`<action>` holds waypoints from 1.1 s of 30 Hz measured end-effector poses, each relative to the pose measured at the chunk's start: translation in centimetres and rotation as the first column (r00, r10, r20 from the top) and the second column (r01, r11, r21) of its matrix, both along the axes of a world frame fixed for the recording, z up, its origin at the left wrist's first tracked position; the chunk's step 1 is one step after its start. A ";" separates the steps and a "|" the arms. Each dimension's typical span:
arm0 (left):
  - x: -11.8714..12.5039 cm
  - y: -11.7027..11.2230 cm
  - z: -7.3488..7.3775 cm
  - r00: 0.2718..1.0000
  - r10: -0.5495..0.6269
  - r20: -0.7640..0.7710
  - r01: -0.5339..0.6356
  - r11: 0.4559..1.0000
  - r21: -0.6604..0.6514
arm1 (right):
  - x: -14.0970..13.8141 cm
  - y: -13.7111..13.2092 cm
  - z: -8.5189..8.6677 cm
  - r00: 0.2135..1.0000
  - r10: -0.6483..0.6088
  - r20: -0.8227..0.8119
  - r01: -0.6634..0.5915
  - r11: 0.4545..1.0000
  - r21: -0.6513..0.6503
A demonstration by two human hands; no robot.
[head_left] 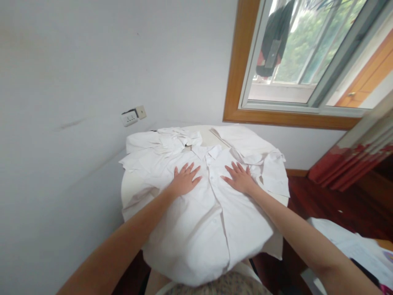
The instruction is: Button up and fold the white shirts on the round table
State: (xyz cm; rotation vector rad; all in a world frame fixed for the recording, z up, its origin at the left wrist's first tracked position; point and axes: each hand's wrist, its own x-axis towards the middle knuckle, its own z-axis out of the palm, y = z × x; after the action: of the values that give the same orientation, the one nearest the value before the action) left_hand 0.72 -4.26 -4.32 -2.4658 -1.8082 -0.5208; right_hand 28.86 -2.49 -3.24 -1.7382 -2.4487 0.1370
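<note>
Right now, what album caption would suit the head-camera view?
Left hand and right hand lie spread on a white shirt atop a pale table.

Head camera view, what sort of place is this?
Probably a room in a home, judging by the wood-framed window, the red-and-cream curtain and the wall socket.
</note>
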 end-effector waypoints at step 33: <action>0.1 -1.2 3.7 0.956 -0.292 -0.010 0.292 0.956 0.025 | -4.8 4.0 1.6 0.973 0.218 -0.077 -0.206 0.968 0.141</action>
State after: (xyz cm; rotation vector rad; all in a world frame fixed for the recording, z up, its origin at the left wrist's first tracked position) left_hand 0.83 -5.43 -0.61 -2.7279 -1.4291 -0.5442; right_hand 24.10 1.53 -1.62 -1.3831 -2.5088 0.0725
